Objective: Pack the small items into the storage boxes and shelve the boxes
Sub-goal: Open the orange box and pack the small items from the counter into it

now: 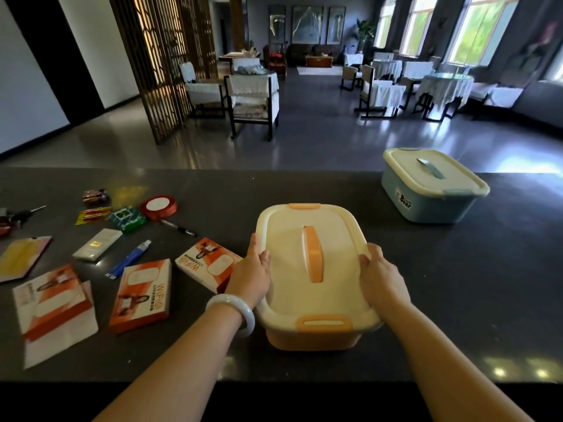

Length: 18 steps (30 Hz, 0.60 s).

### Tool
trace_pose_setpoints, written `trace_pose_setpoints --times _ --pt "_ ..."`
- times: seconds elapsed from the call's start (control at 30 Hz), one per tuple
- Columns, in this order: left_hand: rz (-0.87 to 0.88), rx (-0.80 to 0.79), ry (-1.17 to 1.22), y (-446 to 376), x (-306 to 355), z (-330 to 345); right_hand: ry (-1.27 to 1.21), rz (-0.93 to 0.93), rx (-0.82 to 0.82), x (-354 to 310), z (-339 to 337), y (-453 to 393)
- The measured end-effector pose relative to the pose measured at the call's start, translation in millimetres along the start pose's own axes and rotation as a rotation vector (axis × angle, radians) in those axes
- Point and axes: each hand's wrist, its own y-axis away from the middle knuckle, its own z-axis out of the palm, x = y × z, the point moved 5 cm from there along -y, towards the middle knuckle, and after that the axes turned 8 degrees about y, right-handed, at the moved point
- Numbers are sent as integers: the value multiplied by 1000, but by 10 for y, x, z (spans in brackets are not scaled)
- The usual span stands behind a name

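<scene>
An orange storage box (307, 341) with a cream lid (286, 287) and orange handle stands on the dark counter in front of me. My left hand (251, 274) grips the lid's left rim, and my right hand (380, 278) grips its right rim. A blue storage box (426, 202) with its lid on sits at the far right. Small items lie to the left: three orange WIFI cartons (141, 295), a blue tube (129, 258), a marker (179, 228), a red tape roll (158, 206), a green packet (126, 219).
The dark counter (457, 284) runs across the view, its near edge at the bottom. More small packets, keys and a yellow pouch (21, 258) lie at the far left. Beyond the counter is a room with chairs and covered tables.
</scene>
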Motion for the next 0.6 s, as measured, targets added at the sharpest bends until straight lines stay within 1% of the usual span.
trace_pose_setpoints --times 0.07,0.1,0.17,0.2,0.23,0.27,0.33,0.37,0.4,0.47,0.53,0.6 --pt "-24 -14 -30 38 12 -15 -17 -7 -7 -14 -14 21" --pt "4 13 -108 75 8 -40 22 -32 17 -11 -33 27" --pt "190 102 -331 199 36 -74 164 -151 137 -62 -109 118" --pt "302 112 -373 274 63 -55 177 -247 193 -113 -141 202" --pt "385 82 -380 338 76 -12 158 -347 197 -169 -145 301" --pt "428 34 -378 391 74 40 123 -436 137 -215 -118 405" --pt "440 -52 -385 430 26 161 58 -563 -96 -245 8 619" --pt "437 -67 -390 428 3 195 71 -615 -207 -243 74 722" --pt "440 -66 -387 419 -7 208 103 -670 -275 -231 111 805" --pt "447 -75 -357 401 -16 227 68 -723 -318 -207 103 895" --pt "449 -94 -335 386 -24 239 -24 -700 -318 -193 68 911" --pt "446 -100 -329 374 -34 250 -32 -676 -307 -211 63 906"
